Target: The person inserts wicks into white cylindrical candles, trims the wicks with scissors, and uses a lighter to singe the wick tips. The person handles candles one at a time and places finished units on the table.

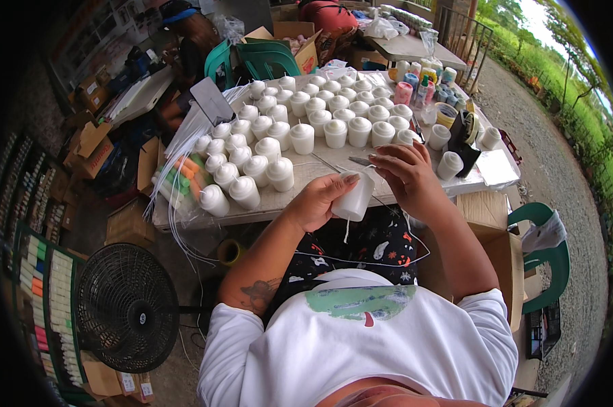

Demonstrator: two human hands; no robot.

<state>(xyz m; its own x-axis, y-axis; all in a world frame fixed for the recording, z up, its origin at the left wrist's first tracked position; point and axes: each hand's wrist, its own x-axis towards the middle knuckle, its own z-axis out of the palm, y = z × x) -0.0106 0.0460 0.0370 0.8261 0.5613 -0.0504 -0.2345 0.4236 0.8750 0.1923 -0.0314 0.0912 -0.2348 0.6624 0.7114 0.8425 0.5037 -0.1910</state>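
Note:
My left hand grips a white pillar candle over my lap, just off the near table edge. The candle is tilted, and a white wick hangs from its lower end. At its upper end my right hand has its fingers closed around a tool with a pointed metal blade; its handle is hidden in the fingers, so I cannot tell its exact kind. Rows of white candles with wicks stand upright on the table beyond my hands. A thin rod lies on the tabletop near the left hand.
Long white wicks trail over the table's left side, beside a propped tablet. Jars of coloured wax, a black tape dispenser and more candles stand at the right. A black fan is at left, a green chair at right. Other people sit behind.

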